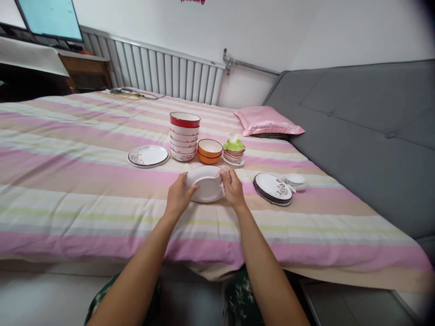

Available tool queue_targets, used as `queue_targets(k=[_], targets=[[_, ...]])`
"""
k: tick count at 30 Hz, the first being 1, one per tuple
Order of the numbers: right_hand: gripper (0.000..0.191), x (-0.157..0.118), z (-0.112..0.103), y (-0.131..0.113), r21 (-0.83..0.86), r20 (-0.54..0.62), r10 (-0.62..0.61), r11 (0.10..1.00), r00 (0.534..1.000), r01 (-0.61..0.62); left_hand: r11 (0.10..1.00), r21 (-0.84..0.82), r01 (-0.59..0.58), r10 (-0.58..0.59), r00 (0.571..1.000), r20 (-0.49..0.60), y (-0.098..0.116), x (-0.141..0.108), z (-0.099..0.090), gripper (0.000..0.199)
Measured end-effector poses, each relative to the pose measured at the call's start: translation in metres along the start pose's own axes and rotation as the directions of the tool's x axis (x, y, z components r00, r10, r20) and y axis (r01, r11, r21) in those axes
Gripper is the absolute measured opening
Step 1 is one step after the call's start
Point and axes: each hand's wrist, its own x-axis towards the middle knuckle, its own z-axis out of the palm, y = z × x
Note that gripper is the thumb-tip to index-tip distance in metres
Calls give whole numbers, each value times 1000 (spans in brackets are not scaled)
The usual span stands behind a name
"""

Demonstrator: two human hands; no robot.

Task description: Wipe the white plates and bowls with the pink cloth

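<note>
A white plate [205,190] is held up over the near part of the bed, its plain face toward me. My left hand [179,194] grips its left rim, thumb across the face. At the right rim, my right hand [234,186] pinches a pale pink cloth [222,178] against the plate. Behind the plate rise a tall stack of white bowls with a red-banded one on top [184,140] and two orange bowls [209,153]. Small dishes topped by a green leaf-shaped one [234,147] stand right of these.
Flowered plates lie at the left [148,155] and in a stack at the right [273,187], beside small white dishes [295,179]. A pink pillow [268,120] rests against the grey headboard [367,108]. Cables [132,94] lie on the striped bedsheet [84,190] near the radiator [163,68].
</note>
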Motion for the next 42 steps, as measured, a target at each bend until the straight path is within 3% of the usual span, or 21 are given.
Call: queue_targets(k=[3,6,12,17,21,23,26,28,31,34,42], targets=[[41,-5,10,17,120,46,213,969,976,-217,998,-16,68,-68,997,-37,-7,3,-2,48],[42,-7,16,22,158,50,263,950,963,-268,995,-29,95,-96,994,-47,-10,3,-4,49],[33,-4,12,0,111,-36,23,994,999,-18,997,-68,42,-44,999,-16,-8,-5,-3,55],[35,-1,7,-15,-18,-115,-60,998,992,58,999,-26,-39,39,999,-13,1,-13,-2,52],[41,3,6,-30,-163,-110,-150,978,982,132,993,24,-117,117,993,1,7,-17,-1,49],[41,6,7,-40,-268,-44,-231,940,972,211,987,39,-157,157,988,4,10,-18,1,48],[37,8,14,-57,-427,163,-341,821,926,378,975,76,-207,207,978,11,13,-20,3,45],[34,9,20,-65,-498,281,-369,733,886,464,973,106,-206,205,978,21,15,-20,4,41],[31,9,25,-67,-535,366,-380,661,849,527,979,107,-175,173,985,27,15,-19,4,37],[31,11,22,-60,-522,350,-382,678,855,517,984,34,-176,175,984,18,12,-16,4,37],[48,15,7,-34,-427,148,-272,850,951,309,995,28,-95,94,995,19,8,-11,3,48]])
